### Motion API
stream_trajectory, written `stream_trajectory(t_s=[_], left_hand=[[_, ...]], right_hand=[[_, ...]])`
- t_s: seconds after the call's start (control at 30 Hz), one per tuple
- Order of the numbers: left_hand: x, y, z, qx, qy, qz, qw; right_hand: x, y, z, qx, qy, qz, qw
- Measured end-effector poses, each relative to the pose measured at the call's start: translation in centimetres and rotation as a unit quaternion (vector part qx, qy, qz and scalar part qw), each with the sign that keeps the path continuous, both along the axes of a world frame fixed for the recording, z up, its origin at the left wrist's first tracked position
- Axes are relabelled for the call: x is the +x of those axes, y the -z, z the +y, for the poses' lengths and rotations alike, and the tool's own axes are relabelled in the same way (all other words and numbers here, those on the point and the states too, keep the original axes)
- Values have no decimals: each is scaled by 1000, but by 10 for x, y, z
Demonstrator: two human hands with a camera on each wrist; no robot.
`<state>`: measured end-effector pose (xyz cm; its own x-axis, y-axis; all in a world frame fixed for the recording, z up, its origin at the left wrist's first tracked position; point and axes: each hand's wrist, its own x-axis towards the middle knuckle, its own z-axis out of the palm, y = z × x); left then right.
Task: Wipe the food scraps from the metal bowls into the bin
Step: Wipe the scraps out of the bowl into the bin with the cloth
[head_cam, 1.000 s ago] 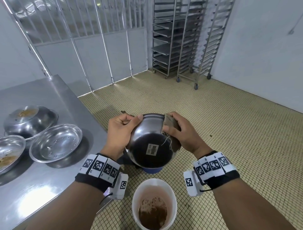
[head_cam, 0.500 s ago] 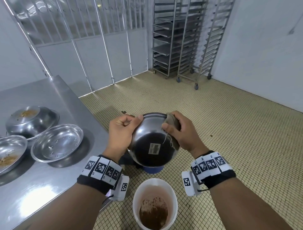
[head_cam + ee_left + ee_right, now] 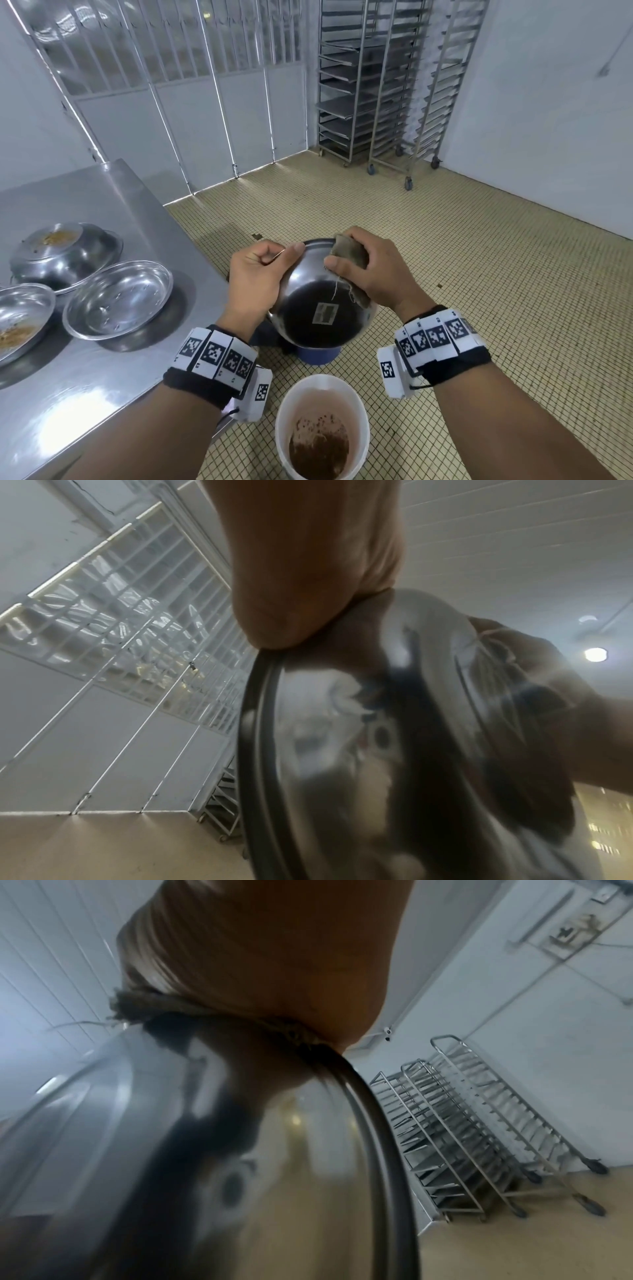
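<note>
I hold a metal bowl (image 3: 318, 301) tipped on edge above the floor, its underside with a label facing me. My left hand (image 3: 260, 270) grips its left rim, thumb on the outside. My right hand (image 3: 363, 263) pinches a brown cloth (image 3: 347, 253) folded over the right rim. The bowl's inside is hidden. A white bin (image 3: 322, 428) with brown scraps stands below and nearer to me. The left wrist view shows my left hand (image 3: 308, 582) on the bowl (image 3: 377, 737). In the right wrist view the cloth (image 3: 164, 1012) lies between palm and bowl (image 3: 240, 1164).
A steel table (image 3: 85, 394) on the left bears an upturned bowl (image 3: 65, 253) with crumbs, an empty bowl (image 3: 116, 301) and a bowl with scraps (image 3: 20, 318). A blue object (image 3: 318, 354) sits under the held bowl. Wheeled tray racks (image 3: 376, 85) stand far back.
The right hand with the cloth has slid up along the bowl's right rim toward the top. The left hand keeps its grip and the bowl stays tipped over the same spot.
</note>
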<state>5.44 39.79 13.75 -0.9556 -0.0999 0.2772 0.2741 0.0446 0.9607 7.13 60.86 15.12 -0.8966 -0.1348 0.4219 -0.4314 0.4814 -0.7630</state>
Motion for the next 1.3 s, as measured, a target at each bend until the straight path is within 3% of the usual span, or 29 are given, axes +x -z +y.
stream_trajectory(t_s=[0.23,0.4,0.53,0.77,0.93,1.3], left_hand=[[0,8,-6,35,-28,-49,998],[-3,8,-12,-152,34,57,986],[-2,-10,-11,-237,103,66,964],[-8,-6,-8,-85,34,-12,996],[-8,-5,-11,-83,30,-5,996],[-5,3,-7,-59,20,-1,998]], right_hand=[[4,24,3,-58,16,-19,998],[1,16,3,-46,14,-20,999],[0,4,-1,-12,-11,-31,999],[0,9,-5,39,-3,-42,998],[2,18,-12,-9,-3,-38,999],[-3,23,-14,9,19,-5,1000]])
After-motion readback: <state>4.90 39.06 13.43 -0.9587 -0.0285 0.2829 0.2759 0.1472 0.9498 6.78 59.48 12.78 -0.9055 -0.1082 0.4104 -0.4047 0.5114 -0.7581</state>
